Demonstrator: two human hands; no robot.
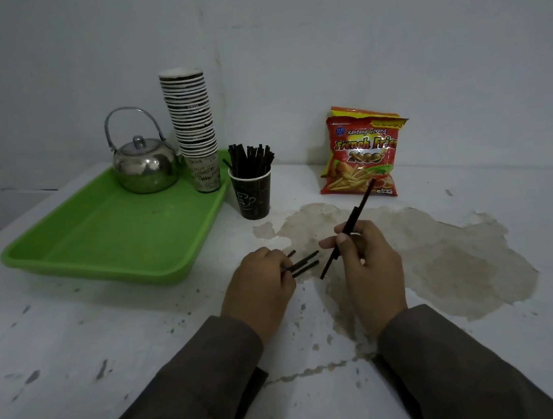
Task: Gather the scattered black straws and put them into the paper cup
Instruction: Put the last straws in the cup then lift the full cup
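Straws: black. Paper cup: black with a pale cup motif. Tray: bright green. Kettle: polished silver. Cup stack: white with dark lettering. Snack bag: red and yellow. Counter: white, chipped, with a brown stain. Sleeves: dark brown.

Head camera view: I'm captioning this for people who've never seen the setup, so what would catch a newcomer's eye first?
Probably the red snack bag propped against the wall at back right, and the bright green tray at left carrying a shiny kettle and a tall cup stack. Then the two hands in front: the right hand pinches one long black straw, the left hand holds several.
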